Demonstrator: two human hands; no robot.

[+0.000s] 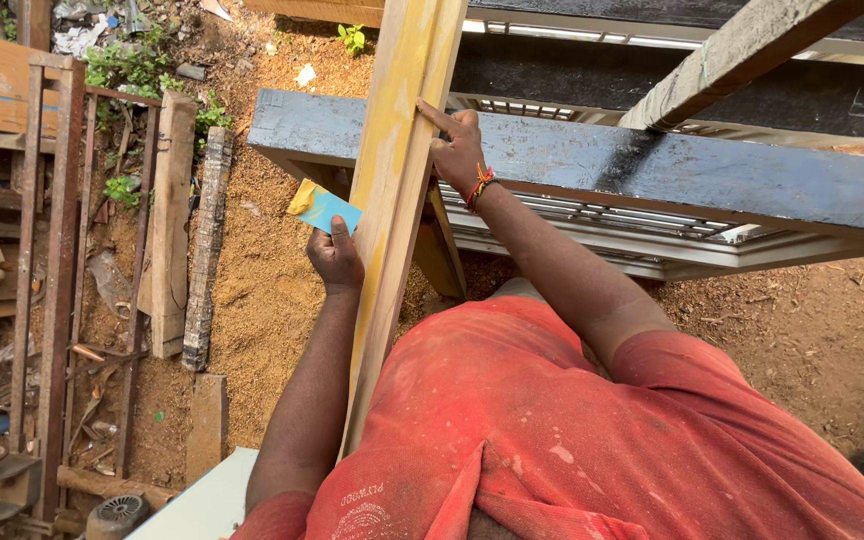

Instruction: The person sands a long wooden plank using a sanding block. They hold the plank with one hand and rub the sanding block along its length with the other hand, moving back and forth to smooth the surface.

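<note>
A long wooden plank (392, 200) is standing steeply on end against the person's body, its long axis running from the red shirt (572, 430) at the chest up and slightly rightward past the top of the view. Its broad face is turned toward the camera and is smeared with yellowish filler.

The left hand (335, 258) is sitting just beside the plank's left edge, its fingers pinching a small blue and yellow scraper card (322, 207) whose flat blade is pointing up and to the left, away from the wood. The right hand (457, 150) is bracing the plank's right edge, the fingers curled against it and the forefinger stretched out along the wood; a red and orange thread bracelet (479, 187) is circling the wrist.

Right behind the plank a dark painted beam (652, 165) is crossing the view, with a pale louvred frame (602, 215) lying under it and another timber (742, 50) slanting above on the right.

To the left, sawdust-covered ground (262, 270) is lying open near the scraper, bounded farther left by stacked timber offcuts (172, 220) and a rusty metal frame (52, 280).
</note>
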